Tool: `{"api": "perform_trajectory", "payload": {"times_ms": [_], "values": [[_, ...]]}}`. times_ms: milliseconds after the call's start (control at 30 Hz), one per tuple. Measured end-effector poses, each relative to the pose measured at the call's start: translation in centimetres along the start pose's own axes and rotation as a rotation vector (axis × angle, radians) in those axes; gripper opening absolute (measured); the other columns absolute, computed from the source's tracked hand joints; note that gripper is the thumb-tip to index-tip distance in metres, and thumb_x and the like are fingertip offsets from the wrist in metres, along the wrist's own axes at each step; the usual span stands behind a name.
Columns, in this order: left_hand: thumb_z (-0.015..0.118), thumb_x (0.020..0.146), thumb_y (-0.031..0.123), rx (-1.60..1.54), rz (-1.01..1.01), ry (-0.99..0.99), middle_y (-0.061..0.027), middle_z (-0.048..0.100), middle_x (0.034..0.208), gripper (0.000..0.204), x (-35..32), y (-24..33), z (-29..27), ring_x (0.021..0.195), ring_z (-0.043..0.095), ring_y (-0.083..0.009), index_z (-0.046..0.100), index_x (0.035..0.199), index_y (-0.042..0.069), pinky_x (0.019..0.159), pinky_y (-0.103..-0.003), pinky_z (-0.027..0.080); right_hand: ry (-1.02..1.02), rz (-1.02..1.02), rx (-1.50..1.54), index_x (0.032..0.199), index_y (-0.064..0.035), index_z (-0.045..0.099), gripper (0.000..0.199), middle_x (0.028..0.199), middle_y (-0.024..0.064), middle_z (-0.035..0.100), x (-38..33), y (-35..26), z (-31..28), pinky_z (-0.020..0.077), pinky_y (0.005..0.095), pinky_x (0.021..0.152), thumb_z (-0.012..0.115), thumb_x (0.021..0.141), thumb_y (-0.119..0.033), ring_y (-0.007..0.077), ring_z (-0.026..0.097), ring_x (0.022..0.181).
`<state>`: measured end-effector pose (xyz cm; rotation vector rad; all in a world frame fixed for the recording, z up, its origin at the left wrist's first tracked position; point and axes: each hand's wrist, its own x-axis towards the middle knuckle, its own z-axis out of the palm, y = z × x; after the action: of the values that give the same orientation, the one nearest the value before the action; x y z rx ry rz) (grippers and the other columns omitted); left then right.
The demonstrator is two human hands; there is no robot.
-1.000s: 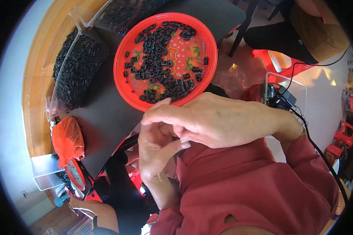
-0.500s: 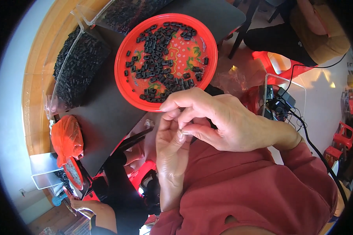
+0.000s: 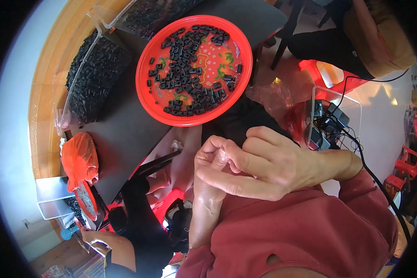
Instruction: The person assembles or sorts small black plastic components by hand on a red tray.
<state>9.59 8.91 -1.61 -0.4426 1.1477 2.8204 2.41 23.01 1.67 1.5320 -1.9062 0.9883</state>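
Note:
My left hand and my right hand meet above my lap, just below the red round tray. The left fingers are curled, with the thumb pointing up between the right hand's fingers. My right hand is closed around the tips of the left thumb and fingers. Whatever they grip, if anything, is hidden behind the fingers. On the flowered tray lie many small black blocks with holes, densest from its middle to its lower edge. Neither hand touches the tray.
A clear bin of black parts stands left on the dark table, with another bin behind. An orange-red plastic bag lies at the table's left. A co-worker's hand is lower left; a clear box of cables sits right.
Both hands have drawn down from the tray's edge toward my lap. The right hand has turned, and its fingers now fold over the left fingertips.

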Motion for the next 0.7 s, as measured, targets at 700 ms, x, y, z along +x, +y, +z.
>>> {"api": "perform_trajectory", "payload": {"times_ms": [700], "values": [[0.062, 0.091, 0.014, 0.002, 0.106, 0.049, -0.0063, 0.061, 0.079, 0.012, 1.0, 1.7, -2.1, 0.063, 0.057, -0.0113, 0.057, 0.095, 0.004, 0.059, -0.024, 0.048, -0.168, 0.492, 0.349, 0.118, -0.0029, 0.062, 0.039, 0.113, 0.0115, 0.065, 0.9, 1.1, 1.2, 0.0444, 0.0259, 0.061, 0.065, 0.079, -0.002, 0.016, 0.065, 0.074]]}}
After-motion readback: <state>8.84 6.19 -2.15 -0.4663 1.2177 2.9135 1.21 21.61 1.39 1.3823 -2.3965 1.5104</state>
